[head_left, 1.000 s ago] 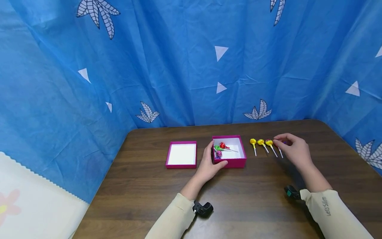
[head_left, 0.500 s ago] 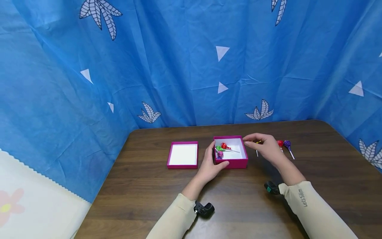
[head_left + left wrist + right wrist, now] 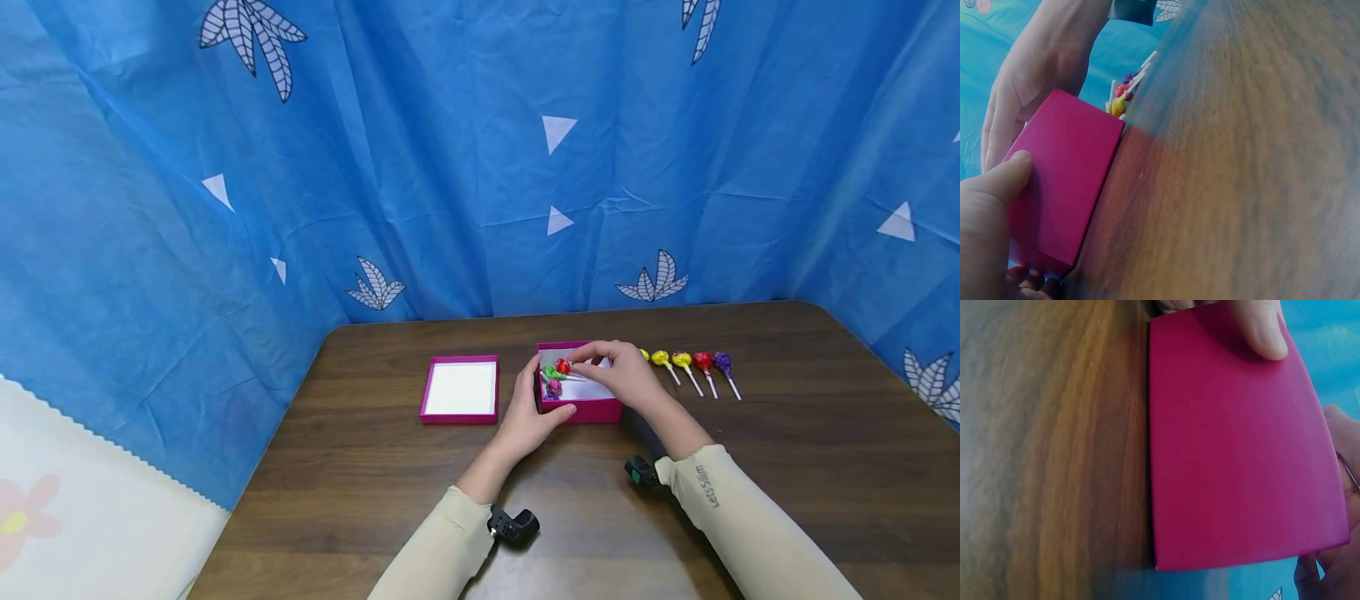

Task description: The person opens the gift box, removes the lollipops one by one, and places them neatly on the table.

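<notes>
A magenta box (image 3: 594, 411) with a white inside stands lidless in the head view. My left hand (image 3: 523, 427) grips its near left corner, thumb on the front wall and fingers along the left side. Over the box my right hand (image 3: 617, 373) reaches in from the right, thumb and index finger pinching the red lollipop (image 3: 563, 366) just behind its head. Beside it lie a green lollipop (image 3: 550, 372) and a pink-purple one (image 3: 553, 387). The right hand hides part of the box's inside. In the right wrist view, the left thumb (image 3: 1266, 334) presses the box's front.
To the box's left lies its magenta lid (image 3: 459, 420), white inside up. A row of lollipops lies on its right: several yellow ones (image 3: 681, 359), a red one (image 3: 702, 360) and a purple one (image 3: 722, 362). Behind the wooden table (image 3: 360, 483) hangs a blue curtain (image 3: 450, 167).
My right hand has moved left from the end of the lollipop row, past the yellow ones, to the red lollipop in the box. My left hand has stayed on the box.
</notes>
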Tool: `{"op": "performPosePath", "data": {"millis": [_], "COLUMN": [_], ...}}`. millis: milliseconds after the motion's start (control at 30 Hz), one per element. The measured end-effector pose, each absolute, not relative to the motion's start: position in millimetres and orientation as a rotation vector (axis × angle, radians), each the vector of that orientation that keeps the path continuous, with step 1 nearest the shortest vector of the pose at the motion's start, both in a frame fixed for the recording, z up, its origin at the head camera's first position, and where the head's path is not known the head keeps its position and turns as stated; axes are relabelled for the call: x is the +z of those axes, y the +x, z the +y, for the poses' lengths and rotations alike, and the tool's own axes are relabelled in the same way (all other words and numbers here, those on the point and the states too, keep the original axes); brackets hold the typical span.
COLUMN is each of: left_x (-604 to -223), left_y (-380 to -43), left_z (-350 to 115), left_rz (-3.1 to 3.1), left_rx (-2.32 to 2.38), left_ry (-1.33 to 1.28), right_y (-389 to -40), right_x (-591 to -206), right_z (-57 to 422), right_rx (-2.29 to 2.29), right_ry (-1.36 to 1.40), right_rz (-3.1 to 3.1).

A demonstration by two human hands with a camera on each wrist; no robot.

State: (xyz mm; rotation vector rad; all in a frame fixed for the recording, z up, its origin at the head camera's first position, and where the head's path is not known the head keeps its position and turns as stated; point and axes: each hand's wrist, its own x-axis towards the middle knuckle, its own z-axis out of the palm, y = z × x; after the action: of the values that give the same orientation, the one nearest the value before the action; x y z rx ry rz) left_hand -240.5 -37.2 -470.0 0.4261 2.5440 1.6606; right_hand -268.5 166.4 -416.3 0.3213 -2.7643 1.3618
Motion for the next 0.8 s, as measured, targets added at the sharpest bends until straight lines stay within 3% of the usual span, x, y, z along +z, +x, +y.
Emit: {"op": "performPosePath", "data": {"millis": [233,800], "left_x": [-469.9,-470.6], "left_y": [-241.5,-242.7], "left_z": [-37.1,-39.0], "left_rz": [2.538,2.533], "left_rx": [1.67,1.671], "left_ry": [0.428,0.473], "right_y": [-272.0,-278.5], "right_x": [-415.7,-406.0], "right_z": [160.8,142.0], "right_rx": [1.339,1.241], "right_ry": [0.285,0.614], "right_rz": [-2.746,-2.772]}}
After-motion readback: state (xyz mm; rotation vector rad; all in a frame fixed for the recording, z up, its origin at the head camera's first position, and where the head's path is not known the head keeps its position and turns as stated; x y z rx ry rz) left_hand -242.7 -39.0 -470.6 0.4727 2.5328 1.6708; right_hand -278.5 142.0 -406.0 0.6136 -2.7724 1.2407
